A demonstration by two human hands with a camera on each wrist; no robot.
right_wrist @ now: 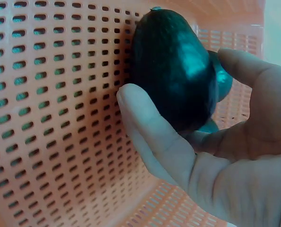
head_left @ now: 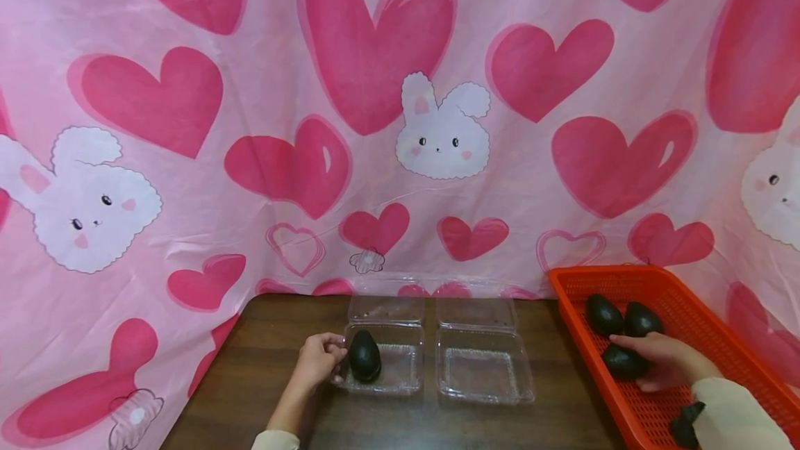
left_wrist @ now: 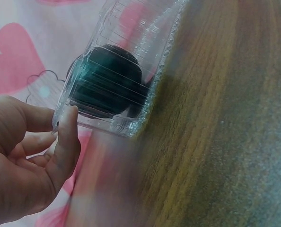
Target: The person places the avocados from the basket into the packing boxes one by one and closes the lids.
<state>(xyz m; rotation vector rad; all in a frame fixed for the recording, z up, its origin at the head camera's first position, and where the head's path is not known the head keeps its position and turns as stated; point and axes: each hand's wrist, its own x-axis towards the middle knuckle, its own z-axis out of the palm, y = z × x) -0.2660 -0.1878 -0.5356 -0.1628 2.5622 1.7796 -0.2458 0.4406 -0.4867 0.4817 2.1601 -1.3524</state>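
Note:
My left hand pinches the left rim of a clear plastic clamshell container between thumb and fingers. Inside that container, at its left side, a dark green avocado lies lengthwise; the left wrist view shows it through the ribbed wall. At the right, my right hand reaches into an orange plastic basket and grips an avocado, thumb on one side and fingers round the other. Just beyond it in the basket lie two more avocados.
A second open clamshell stands right of the first on the brown wooden table, both lids raised at the back. Near my right sleeve, a dark object shows at the basket's near end. A pink heart-patterned cloth hangs behind the table.

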